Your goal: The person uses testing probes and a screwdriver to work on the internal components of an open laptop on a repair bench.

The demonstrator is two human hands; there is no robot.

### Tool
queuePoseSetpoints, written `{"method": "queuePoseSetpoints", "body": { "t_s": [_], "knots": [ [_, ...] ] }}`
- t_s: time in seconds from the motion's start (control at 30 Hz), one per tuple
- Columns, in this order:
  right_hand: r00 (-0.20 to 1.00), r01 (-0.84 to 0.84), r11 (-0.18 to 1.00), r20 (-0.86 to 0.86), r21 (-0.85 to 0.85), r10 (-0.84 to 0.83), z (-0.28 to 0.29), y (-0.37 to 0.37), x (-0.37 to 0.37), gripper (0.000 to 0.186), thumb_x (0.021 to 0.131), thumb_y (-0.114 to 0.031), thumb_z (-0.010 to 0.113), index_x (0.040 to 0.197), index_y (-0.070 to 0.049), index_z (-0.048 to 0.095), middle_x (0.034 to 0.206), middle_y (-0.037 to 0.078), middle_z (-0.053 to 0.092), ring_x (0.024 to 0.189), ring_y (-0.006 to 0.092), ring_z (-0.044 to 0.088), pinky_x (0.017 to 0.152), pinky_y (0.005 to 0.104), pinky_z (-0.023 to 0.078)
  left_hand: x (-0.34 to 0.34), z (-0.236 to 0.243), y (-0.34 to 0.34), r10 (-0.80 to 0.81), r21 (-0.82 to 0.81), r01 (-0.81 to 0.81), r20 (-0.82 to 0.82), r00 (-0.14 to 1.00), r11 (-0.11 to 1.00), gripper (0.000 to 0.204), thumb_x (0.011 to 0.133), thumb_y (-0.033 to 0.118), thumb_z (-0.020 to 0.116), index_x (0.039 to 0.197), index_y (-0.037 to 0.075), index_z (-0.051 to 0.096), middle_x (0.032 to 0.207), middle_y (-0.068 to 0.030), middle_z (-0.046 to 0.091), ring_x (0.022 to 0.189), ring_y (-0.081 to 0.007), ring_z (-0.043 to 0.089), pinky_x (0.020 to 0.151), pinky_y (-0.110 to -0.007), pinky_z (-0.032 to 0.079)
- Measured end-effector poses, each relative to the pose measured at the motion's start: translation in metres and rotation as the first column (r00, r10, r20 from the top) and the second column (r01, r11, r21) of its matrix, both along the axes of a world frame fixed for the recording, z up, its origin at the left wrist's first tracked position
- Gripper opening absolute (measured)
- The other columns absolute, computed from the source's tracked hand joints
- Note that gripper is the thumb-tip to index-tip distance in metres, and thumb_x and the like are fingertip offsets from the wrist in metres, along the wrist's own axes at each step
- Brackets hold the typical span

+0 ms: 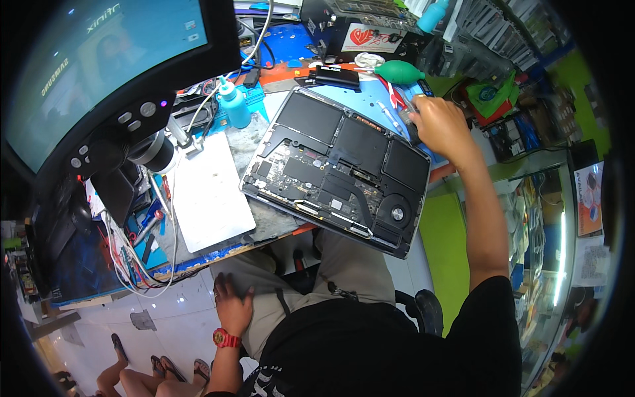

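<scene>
An opened laptop [344, 165] lies at an angle at the table's front edge, its bare inside facing up. Black battery cells [307, 118] fill its far part; the circuit board [307, 175] and a round fan [397, 212] sit nearer me. Past its far right corner, my right hand [440, 126] is closed among hand tools, its fingers curled round something I cannot make out. Red-handled pliers [395, 98] and a light blue pen-like tool [391, 119] lie beside it. My left hand [233, 304] rests on my thigh with its fingers apart, holding nothing.
A white panel [211, 192] lies left of the laptop, beside a blue squeeze bottle [233, 104]. A monitor-like screen [112, 59] looms at the upper left above tangled cables [126, 261]. A green air blower [399, 73] lies behind the tools. Other people's feet [165, 367] show lower left.
</scene>
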State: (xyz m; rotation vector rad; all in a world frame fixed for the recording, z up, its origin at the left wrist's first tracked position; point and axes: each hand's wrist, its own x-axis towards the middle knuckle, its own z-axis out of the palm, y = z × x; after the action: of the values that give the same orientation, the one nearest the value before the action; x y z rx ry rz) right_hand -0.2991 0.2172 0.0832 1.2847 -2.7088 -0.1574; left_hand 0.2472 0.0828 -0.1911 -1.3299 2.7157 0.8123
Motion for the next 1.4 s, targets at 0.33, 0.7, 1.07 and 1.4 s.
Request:
{"method": "queuePoseSetpoints", "body": {
  "t_s": [0.33, 0.7, 1.07, 1.4],
  "knots": [
    [0.974, -0.046, 0.967, -0.226, -0.250, -0.012, -0.014, -0.012, 0.016, 0.016, 0.102, -0.016, 0.073, 0.105, -0.001, 0.080, 0.103, 0.018, 0.079, 0.096, 0.0399, 0.077, 0.084, 0.0507, 0.061, 0.002, 0.000, 0.001, 0.010, -0.012, -0.010, 0.012, 1.000, 1.000, 0.079, 0.100, 0.041, 0.078, 0.159, -0.004, 0.049, 0.166, -0.0339, 0.043, 0.150, -0.0545, 0.046, 0.122, -0.058, 0.044],
    [0.768, -0.384, 0.794, 0.314, -0.471, 0.558, -0.028, -0.111, 0.106, 0.020, 0.099, -0.017, 0.074, 0.101, 0.001, 0.081, 0.100, 0.018, 0.077, 0.101, 0.0396, 0.073, 0.096, 0.0499, 0.056, 0.000, 0.004, -0.001, -0.011, -0.009, 0.011, 0.004, 1.000, 1.000, 0.080, 0.099, 0.036, 0.079, 0.159, -0.006, 0.046, 0.166, -0.0349, 0.042, 0.148, -0.0554, 0.048, 0.121, -0.058, 0.045],
    [0.797, -0.415, 0.844, 0.313, -0.339, 0.517, -0.031, -0.130, 0.111, 0.017, 0.098, -0.013, 0.074, 0.099, 0.002, 0.081, 0.099, 0.019, 0.076, 0.102, 0.0403, 0.073, 0.094, 0.0503, 0.056, 0.003, -0.003, -0.003, -0.043, -0.045, 0.043, -0.001, 0.999, 0.998, 0.079, 0.099, 0.037, 0.079, 0.157, -0.007, 0.048, 0.162, -0.0349, 0.046, 0.146, -0.0547, 0.050, 0.119, -0.059, 0.046],
    [0.754, -0.627, 0.725, 0.010, -0.285, 0.656, -0.044, -0.128, 0.113, 0.013, 0.097, -0.010, 0.069, 0.091, 0.002, 0.070, 0.095, 0.019, 0.070, 0.097, 0.0392, 0.070, 0.092, 0.0503, 0.054, 0.002, 0.000, -0.004, -0.045, -0.043, 0.044, -0.023, 0.999, 0.998, 0.079, 0.098, 0.038, 0.080, 0.156, -0.007, 0.049, 0.162, -0.0354, 0.046, 0.145, -0.0554, 0.050, 0.118, -0.059, 0.047]
  ]
}}
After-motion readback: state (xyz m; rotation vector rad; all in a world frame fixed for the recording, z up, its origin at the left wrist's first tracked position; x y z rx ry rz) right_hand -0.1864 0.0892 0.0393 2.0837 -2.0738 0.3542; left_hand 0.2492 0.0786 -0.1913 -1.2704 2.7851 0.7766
